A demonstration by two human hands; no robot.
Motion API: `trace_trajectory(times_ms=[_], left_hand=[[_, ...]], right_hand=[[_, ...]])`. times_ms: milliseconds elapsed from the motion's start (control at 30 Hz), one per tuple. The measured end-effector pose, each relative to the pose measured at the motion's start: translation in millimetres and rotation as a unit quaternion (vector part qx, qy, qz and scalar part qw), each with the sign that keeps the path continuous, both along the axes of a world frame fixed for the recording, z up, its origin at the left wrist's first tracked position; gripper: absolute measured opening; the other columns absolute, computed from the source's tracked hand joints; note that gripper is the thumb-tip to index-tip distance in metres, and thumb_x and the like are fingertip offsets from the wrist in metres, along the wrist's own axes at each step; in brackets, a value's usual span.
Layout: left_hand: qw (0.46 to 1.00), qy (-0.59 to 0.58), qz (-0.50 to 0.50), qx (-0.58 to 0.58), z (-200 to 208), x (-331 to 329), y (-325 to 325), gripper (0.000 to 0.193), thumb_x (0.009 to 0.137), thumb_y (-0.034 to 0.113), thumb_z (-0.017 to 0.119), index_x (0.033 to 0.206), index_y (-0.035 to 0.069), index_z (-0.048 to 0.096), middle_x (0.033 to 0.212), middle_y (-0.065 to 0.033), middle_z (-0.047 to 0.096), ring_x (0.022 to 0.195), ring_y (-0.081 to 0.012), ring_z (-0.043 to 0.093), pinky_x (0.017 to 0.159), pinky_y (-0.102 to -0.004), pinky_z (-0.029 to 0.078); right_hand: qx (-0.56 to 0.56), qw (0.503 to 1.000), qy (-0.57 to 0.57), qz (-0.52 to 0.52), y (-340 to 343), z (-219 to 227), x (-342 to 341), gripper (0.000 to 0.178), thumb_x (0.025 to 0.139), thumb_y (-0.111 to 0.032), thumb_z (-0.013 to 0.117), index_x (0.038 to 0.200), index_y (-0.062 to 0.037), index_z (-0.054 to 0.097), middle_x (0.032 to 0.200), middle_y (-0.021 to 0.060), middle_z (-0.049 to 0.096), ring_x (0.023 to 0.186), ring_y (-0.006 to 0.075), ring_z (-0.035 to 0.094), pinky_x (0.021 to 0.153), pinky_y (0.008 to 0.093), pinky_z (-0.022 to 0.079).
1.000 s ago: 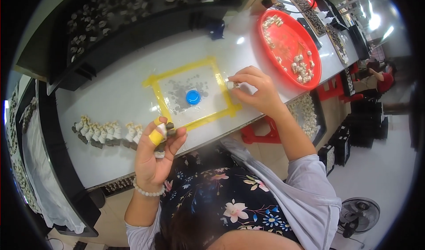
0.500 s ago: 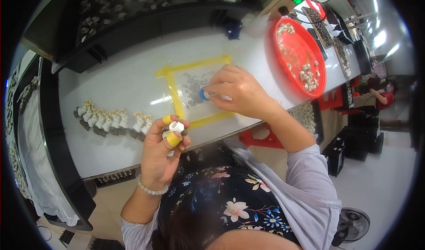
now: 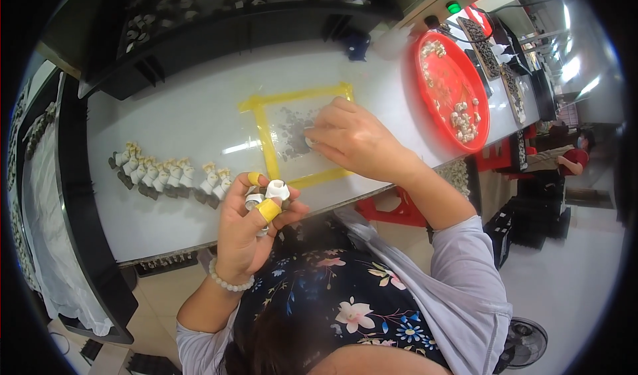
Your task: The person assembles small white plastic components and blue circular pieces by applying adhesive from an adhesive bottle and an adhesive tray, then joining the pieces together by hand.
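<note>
Left hand (image 3: 247, 232) pinches a small white part (image 3: 277, 189) above the table's near edge, long axis pointing up-right. Right hand (image 3: 352, 139) presses fingertips on the yellow-taped sheet (image 3: 286, 130), grip unclear.

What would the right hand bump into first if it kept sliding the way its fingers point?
Probably the yellow tape border of the clear sheet under the right hand; past it, only bare white table.
</note>
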State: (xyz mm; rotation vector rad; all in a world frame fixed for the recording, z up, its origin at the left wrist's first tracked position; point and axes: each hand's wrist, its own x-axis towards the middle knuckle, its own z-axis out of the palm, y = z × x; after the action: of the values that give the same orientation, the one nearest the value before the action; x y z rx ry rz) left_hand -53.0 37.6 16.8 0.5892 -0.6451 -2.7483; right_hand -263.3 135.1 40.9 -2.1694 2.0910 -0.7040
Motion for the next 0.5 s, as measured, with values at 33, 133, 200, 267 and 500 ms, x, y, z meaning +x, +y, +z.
trace_trajectory(times_ms=[33,133,200,267,500], left_hand=[[1.0,-0.001,-0.003,-0.003,-2,0,0,0.022,0.088,0.004,0.055,0.11,0.002,0.051,0.098,-0.0182,0.062,0.084,-0.0263,0.065,0.076,-0.034,0.055],[1.0,-0.002,-0.012,0.021,-6,-1,0,0.024,0.088,0.003,0.055,0.111,0.002,0.051,0.096,-0.0168,0.063,0.082,-0.0261,0.065,0.076,-0.0338,0.055],[0.999,-0.005,-0.005,0.033,-6,-2,3,0.025,0.088,0.004,0.056,0.112,0.003,0.052,0.095,-0.0161,0.063,0.082,-0.0256,0.065,0.076,-0.0336,0.055],[0.999,-0.008,0.003,0.045,-5,-3,4,0.026,0.088,0.004,0.057,0.113,0.003,0.052,0.095,-0.0153,0.064,0.082,-0.0251,0.065,0.075,-0.0333,0.055],[1.0,-0.019,-0.003,0.009,-14,-8,11,0.028,0.088,0.002,0.058,0.115,0.001,0.054,0.102,-0.0129,0.062,0.086,-0.0222,0.065,0.078,-0.0334,0.055]], right_hand=[[0.008,1.0,0.013,0.001,0,1,1,0.019,0.068,-0.005,0.069,0.086,-0.0019,0.065,0.081,0.0079,0.055,0.079,0.0247,0.053,0.07,0.0333,0.046],[0.018,0.999,0.043,0.013,0,0,2,0.019,0.068,-0.005,0.068,0.086,-0.0021,0.065,0.081,0.0075,0.053,0.079,0.0236,0.052,0.07,0.0322,0.046],[0.024,0.999,0.042,0.015,-1,1,2,0.019,0.068,-0.004,0.068,0.086,-0.0024,0.065,0.082,0.0073,0.053,0.08,0.0232,0.051,0.07,0.0318,0.046],[0.028,0.999,0.041,0.018,-1,0,2,0.019,0.068,-0.004,0.067,0.086,-0.0028,0.065,0.082,0.0071,0.053,0.08,0.0227,0.051,0.07,0.0315,0.047],[0.005,0.999,0.037,0.01,2,-5,2,0.021,0.066,-0.003,0.067,0.087,-0.0026,0.065,0.082,0.0073,0.053,0.08,0.0233,0.051,0.071,0.0316,0.046]])
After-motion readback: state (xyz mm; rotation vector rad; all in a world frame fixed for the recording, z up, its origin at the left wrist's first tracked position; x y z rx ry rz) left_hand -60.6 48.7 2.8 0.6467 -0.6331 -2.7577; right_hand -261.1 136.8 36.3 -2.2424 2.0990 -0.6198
